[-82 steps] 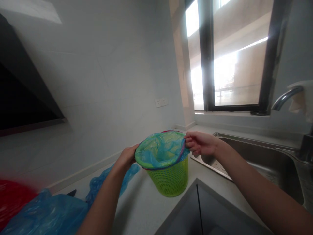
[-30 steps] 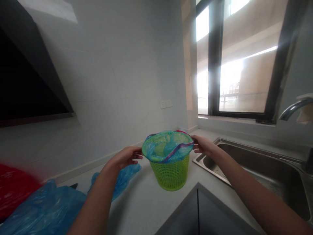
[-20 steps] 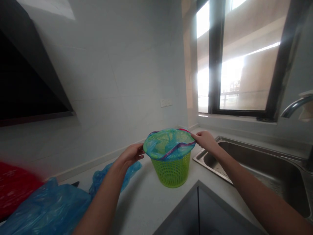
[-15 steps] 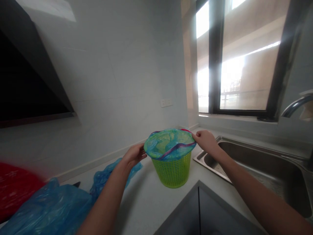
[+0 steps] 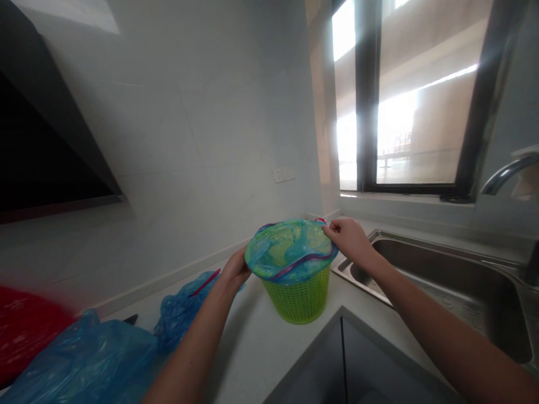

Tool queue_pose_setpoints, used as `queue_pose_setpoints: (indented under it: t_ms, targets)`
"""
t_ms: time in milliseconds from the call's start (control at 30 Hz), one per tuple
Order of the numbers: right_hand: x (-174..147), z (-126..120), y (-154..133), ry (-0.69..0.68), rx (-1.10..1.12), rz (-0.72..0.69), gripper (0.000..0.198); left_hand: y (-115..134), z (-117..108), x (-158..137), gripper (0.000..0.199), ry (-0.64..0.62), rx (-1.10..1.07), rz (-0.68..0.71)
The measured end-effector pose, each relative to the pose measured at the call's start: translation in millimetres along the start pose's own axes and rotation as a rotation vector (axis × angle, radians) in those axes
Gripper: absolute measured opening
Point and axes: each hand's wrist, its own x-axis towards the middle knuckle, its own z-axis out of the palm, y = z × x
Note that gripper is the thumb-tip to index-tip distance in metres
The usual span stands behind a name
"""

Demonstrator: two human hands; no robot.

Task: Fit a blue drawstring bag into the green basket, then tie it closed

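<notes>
Over the basket, smooth the liner pinched by right grip, bracing with left grip, too hidden to judge.

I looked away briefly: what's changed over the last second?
The right hand, fingers spread a second ago, has moved slightly back along the green basket and now pinches the blue liner. The left hand has tucked its fingers in at the basket's left, mostly hidden. A red strip now shows on the crumpled blue bag. The basket stays upright on the counter, lined as before.
</notes>
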Motion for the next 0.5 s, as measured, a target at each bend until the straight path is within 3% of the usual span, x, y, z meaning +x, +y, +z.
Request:
queue_pose_setpoints:
  t_ms: [233,500]
  targets:
    - [-0.4,-2.3,-1.7,-0.035,-0.002,0.023,0.041,9.7,0.4,-4.0,0.005,0.089,-0.026,-0.030]
    - [-1.4,-4.4,-6.0,-0.042,-0.072,0.008,0.041,30.1,0.6,-10.2,0.010,0.168,-0.010,0.110]
